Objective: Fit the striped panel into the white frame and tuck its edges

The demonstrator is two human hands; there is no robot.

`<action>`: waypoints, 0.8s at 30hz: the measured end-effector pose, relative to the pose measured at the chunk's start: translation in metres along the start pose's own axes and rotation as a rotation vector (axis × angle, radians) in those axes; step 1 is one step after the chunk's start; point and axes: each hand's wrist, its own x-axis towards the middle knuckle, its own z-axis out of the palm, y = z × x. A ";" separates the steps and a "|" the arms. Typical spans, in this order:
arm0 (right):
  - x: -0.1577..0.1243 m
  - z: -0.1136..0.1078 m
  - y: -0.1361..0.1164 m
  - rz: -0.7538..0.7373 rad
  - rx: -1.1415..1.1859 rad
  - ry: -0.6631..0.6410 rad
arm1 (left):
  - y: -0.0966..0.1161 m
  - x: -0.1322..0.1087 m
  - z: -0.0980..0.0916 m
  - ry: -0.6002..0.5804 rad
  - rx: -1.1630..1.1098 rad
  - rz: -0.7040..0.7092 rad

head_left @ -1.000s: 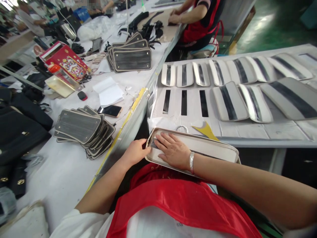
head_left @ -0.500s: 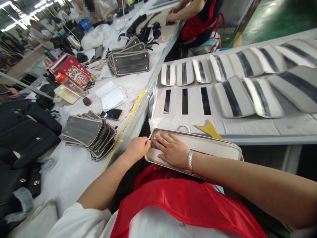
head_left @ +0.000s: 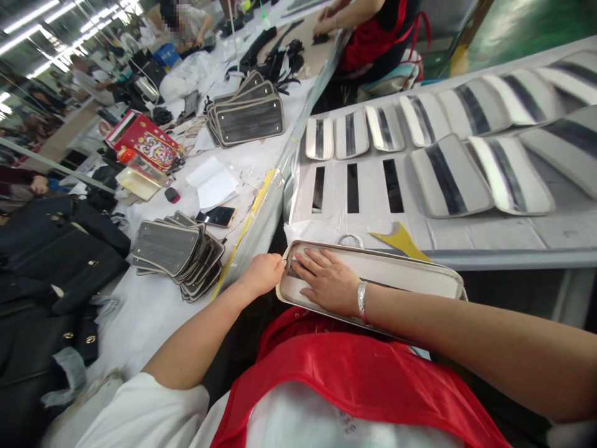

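Note:
A long, pale bag panel (head_left: 401, 274) with a raised piped rim and a dark stripe lies in front of my body, above the red apron. At its left end my left hand (head_left: 265, 272) is closed in a pinch against the rim. A tiny dark bit shows at those fingertips, too small to name. My right hand (head_left: 329, 283), with a silver bracelet at the wrist, lies flat on the panel's inner face, fingers spread. It covers part of the dark stripe. Just beyond the panel are a yellow notched piece (head_left: 402, 241) and a clear ring (head_left: 351, 240).
On the right table, several pale striped panels (head_left: 451, 177) lie in rows. To the left stand stacks of dark panels (head_left: 168, 246), a phone (head_left: 218, 216), white paper (head_left: 212, 183), a red box (head_left: 147, 140) and black bags (head_left: 60, 249). A co-worker in a red apron (head_left: 373, 46) sits beyond.
The whole view has shifted slightly, with the tables' contents sitting a little further right at the left side. Both hands keep their places on the panel.

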 end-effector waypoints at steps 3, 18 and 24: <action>0.000 0.000 -0.001 -0.005 -0.002 0.003 | 0.000 0.002 0.000 -0.005 -0.007 -0.008; -0.003 0.000 -0.001 -0.019 -0.028 0.021 | -0.006 -0.002 0.012 -0.002 -0.207 0.033; -0.002 -0.001 -0.001 -0.016 -0.010 0.012 | -0.021 -0.002 0.022 -0.152 -0.911 -0.067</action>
